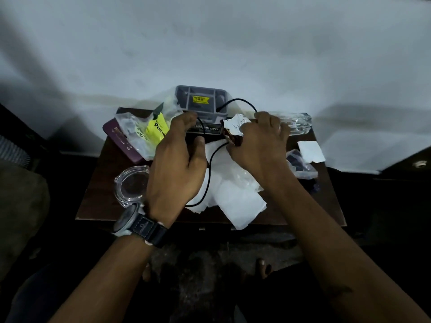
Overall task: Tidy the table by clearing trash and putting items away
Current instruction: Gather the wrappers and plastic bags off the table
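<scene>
A small dark wooden table [98, 197] is strewn with litter. My left hand [177, 159], with a watch on its wrist, curls its fingers over a black cable [210, 169] and the front of a dark box [207, 129]. My right hand [258, 145] grips a crumpled silver-and-brown wrapper [233, 127]; the cable loops behind its fingers. White tissue paper [235, 197] lies under both hands. A grey divided organiser tray [201, 99] with a yellow sticker stands behind the box.
A clear plastic bag with a yellow packet [156, 129] and a purple case [121, 141] lie at the left. A glass ashtray [131, 185] sits front left. A clear bottle [296, 123], a white paper scrap [311, 151] and a small plastic bag [300, 165] lie at the right.
</scene>
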Motion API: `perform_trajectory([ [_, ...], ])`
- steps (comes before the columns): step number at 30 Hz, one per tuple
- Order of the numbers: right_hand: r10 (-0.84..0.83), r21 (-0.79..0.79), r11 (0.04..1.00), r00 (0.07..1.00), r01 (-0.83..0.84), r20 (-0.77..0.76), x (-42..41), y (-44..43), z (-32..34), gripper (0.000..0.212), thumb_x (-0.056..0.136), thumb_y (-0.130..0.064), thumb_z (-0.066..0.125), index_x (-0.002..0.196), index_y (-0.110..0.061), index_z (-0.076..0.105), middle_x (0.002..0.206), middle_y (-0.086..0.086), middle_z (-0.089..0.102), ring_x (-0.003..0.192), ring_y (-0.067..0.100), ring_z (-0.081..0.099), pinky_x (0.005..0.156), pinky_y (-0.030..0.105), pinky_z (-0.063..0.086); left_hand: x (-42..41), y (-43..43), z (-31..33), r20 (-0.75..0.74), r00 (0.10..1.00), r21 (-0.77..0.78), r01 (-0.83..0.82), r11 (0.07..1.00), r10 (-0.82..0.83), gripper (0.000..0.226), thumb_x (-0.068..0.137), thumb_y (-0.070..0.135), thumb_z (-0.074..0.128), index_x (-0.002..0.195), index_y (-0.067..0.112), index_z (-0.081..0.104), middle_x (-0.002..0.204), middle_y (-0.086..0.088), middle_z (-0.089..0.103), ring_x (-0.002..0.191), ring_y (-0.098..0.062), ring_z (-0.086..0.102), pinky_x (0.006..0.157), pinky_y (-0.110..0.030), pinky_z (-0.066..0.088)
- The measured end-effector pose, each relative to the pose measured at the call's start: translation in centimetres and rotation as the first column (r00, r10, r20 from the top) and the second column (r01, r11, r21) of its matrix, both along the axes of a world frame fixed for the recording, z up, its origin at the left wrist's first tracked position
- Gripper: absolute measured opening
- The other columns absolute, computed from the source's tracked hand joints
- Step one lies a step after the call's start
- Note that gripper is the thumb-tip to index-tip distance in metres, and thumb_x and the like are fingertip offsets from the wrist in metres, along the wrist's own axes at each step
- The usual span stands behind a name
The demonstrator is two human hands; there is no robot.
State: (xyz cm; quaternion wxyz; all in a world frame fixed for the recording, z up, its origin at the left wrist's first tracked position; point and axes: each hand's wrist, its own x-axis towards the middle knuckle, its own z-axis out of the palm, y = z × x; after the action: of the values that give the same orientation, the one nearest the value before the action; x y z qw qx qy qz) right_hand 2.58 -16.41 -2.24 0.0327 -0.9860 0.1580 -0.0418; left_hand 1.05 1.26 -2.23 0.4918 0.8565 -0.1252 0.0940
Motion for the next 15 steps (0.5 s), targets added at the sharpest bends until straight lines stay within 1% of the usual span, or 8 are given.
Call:
perform_trajectory([
  [2,0.011,-0.012,1.0,1.0,-0.011,0.0,-0.3,0.0,0.0,0.034,0.089,-0.037,0.066,0.115,-0.015,0.073,0.138,0.013,0.053,0.133,0.038,0.046,0.114,0.049,0.033,0.0,-0.2,0.0,-0.016,1.0,-0.006,0.016,1.0,-0.016,0.04,0.101,0.023,0.055,0.141,0.019,0.049,0.141,0.006,0.062,0.116,0.006,0.053,0.086,0.004,0.034],
  [4,0.044,0.059,0.997,0.994,-0.05,0.097,-0.4,-0.3,0.8,0.024,0.093,-0.025,0.059,0.105,-0.011,0.074,0.117,0.015,0.064,0.113,0.038,0.061,0.093,0.041,0.049,0.0,-0.3,0.0,-0.026,0.999,-0.019,0.035,0.999,-0.035,0.041,0.101,0.03,0.054,0.141,0.021,0.049,0.139,0.008,0.063,0.11,0.008,0.052,0.085,0.002,0.037],
  [5,0.047,0.117,0.991,0.984,-0.068,0.17,-0.4,-0.5,1.5,0.022,0.094,-0.021,0.056,0.101,-0.01,0.075,0.108,0.016,0.068,0.102,0.037,0.066,0.082,0.038,0.052,0.0,-0.3,0.0,-0.029,0.999,-0.027,0.039,0.999,-0.04,0.042,0.1,0.032,0.054,0.141,0.022,0.049,0.138,0.008,0.063,0.108,0.008,0.053,0.085,-0.001,0.039],
  [7,0.014,0.218,0.972,0.946,-0.09,0.325,-0.7,-1.1,3.4,0.026,0.096,-0.015,0.052,0.107,-0.011,0.075,0.102,0.015,0.073,0.091,0.034,0.069,0.071,0.032,0.05,0.0,-0.2,0.1,-0.025,0.999,-0.054,0.04,0.998,-0.041,0.04,0.101,0.031,0.055,0.139,0.022,0.05,0.133,0.012,0.064,0.1,0.013,0.056,0.082,0.001,0.04],
  [9,-0.039,0.285,0.953,0.888,-0.105,0.458,-1.3,-1.9,5.7,0.029,0.096,-0.012,0.05,0.115,-0.014,0.072,0.101,0.011,0.076,0.088,0.03,0.071,0.071,0.03,0.05,0.1,-0.2,0.1,-0.034,0.998,-0.113,0.043,0.993,-0.047,0.038,0.1,0.027,0.059,0.137,0.021,0.052,0.122,0.023,0.063,0.098,0.025,0.056,0.079,0.003,0.041],
  [10,-0.056,0.318,0.939,0.852,-0.133,0.521,-1.8,-2.2,6.8,0.031,0.096,-0.011,0.049,0.118,-0.016,0.07,0.103,0.007,0.077,0.091,0.026,0.072,0.075,0.031,0.053,0.2,-0.2,0.1,-0.048,0.997,-0.163,0.047,0.986,-0.056,0.038,0.099,0.027,0.06,0.135,0.02,0.052,0.117,0.027,0.063,0.098,0.027,0.056,0.079,0.003,0.041],
  [13,-0.099,0.403,0.874,0.711,-0.272,0.696,-3.0,-2.7,9.5,0.04,0.097,-0.008,0.049,0.133,-0.018,0.064,0.114,-0.003,0.075,0.096,0.009,0.069,0.09,0.029,0.056,0.2,-0.4,0.5,-0.12,0.986,-0.365,0.066,0.929,-0.117,0.042,0.094,0.038,0.065,0.132,0.025,0.054,0.115,0.03,0.067,0.105,0.018,0.063,0.084,-0.004,0.047],
  [15,-0.149,0.485,0.782,0.639,-0.391,0.755,-3.6,-2.4,10.9,0.043,0.098,-0.007,0.049,0.139,-0.016,0.059,0.119,-0.004,0.072,0.102,0.012,0.07,0.091,0.039,0.06,0.1,-0.6,0.9,-0.193,0.968,-0.506,0.043,0.862,-0.161,0.048,0.088,0.05,0.067,0.131,0.032,0.054,0.121,0.028,0.069,0.112,0.008,0.066,0.094,-0.02,0.052],
])
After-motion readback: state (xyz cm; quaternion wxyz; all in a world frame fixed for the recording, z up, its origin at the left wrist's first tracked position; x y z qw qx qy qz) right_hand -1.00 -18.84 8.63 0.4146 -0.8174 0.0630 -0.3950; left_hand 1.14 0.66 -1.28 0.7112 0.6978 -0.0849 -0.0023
